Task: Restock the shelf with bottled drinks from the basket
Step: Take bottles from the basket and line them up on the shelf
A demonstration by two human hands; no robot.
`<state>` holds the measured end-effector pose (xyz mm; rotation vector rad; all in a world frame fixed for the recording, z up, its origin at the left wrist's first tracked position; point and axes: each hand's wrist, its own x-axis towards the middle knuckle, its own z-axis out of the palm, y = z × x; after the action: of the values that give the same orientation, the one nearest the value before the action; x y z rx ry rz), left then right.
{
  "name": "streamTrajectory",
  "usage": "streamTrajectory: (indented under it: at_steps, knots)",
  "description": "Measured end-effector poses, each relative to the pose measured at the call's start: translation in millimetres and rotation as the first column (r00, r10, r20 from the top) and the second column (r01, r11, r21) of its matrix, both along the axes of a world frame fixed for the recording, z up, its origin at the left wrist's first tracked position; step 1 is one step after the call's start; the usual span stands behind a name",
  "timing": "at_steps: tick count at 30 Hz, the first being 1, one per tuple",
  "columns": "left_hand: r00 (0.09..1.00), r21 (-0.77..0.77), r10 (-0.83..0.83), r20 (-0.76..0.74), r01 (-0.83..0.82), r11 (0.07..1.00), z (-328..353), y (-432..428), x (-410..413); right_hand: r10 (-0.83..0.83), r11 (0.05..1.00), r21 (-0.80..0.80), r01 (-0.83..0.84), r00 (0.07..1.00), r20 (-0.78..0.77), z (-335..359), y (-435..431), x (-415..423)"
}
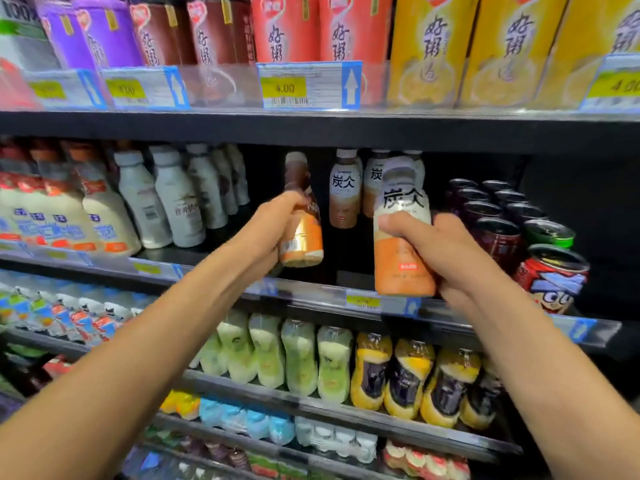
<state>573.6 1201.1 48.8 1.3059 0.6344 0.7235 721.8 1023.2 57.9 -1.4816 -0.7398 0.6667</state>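
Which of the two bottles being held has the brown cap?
The bottle in the left hand: the brown-capped bottle. The right hand's bottle has a whitish cap.

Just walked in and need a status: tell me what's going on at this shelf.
A person is restocking drinks. The left hand holds a brown-topped bottle over the dark gap on the middle shelf. The right hand grips an orange-and-white bottle at the shelf's front edge, ahead of matching bottles.

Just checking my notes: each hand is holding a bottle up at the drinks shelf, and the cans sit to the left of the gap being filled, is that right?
Not quite. In the head view, the left hand and right hand each hold a bottle, the brown-capped bottle and the white-capped bottle, but the cans sit to the right of the gap, not the left.
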Motion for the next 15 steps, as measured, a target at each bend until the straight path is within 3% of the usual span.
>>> streamTrajectory:
  at_steps: [3,9,15]
  knots:
    - [0.997,-0.012,0.067,-0.028,-0.067,0.998,-4.0,49.6,26.2,-0.069,0.998,0.011,0.069,0.998,0.012,3.6,31.6,7.4]
    - [0.993,0.213,0.117,0.005,-0.115,0.97,-23.6,124.5,59.5,-0.126,0.992,0.009,0.127,0.971,0.203,-3.7,88.0,34.8]
    - [0.992,0.359,0.096,-0.084,-0.059,0.931,-35.0,162.2,81.4,-0.196,0.976,-0.053,0.21,0.96,0.198,-14.9,119.0,58.3]
